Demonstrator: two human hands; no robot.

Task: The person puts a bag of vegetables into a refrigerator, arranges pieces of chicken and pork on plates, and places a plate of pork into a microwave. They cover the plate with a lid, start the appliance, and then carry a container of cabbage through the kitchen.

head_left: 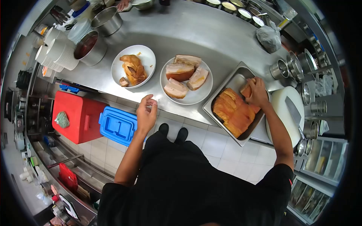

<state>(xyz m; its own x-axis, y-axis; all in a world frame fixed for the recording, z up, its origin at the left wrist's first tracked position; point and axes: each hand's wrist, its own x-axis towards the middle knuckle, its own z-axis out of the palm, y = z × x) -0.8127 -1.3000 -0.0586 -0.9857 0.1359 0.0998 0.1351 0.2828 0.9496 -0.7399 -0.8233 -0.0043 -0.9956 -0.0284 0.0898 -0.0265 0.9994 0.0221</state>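
Observation:
My right hand (258,93) grips a slab of roast pork (247,90) at the far end of a metal tray (222,87) that holds several more orange-skinned slabs (235,113). My left hand (146,112) hovers at the counter's near edge, fingers loosely curled, holding nothing. Just beyond it stand a white plate of pork belly chunks (184,77) and a white plate of roast chicken pieces (132,69).
A white round chopping board (283,110) with a cleaver (293,110) lies right of the tray. Metal bowls, stacked white plates (56,52) and sauce pots (91,47) line the steel counter (196,34). Red (75,116) and blue (117,125) boxes sit on the floor. Another person's hand (123,4) shows at the far edge.

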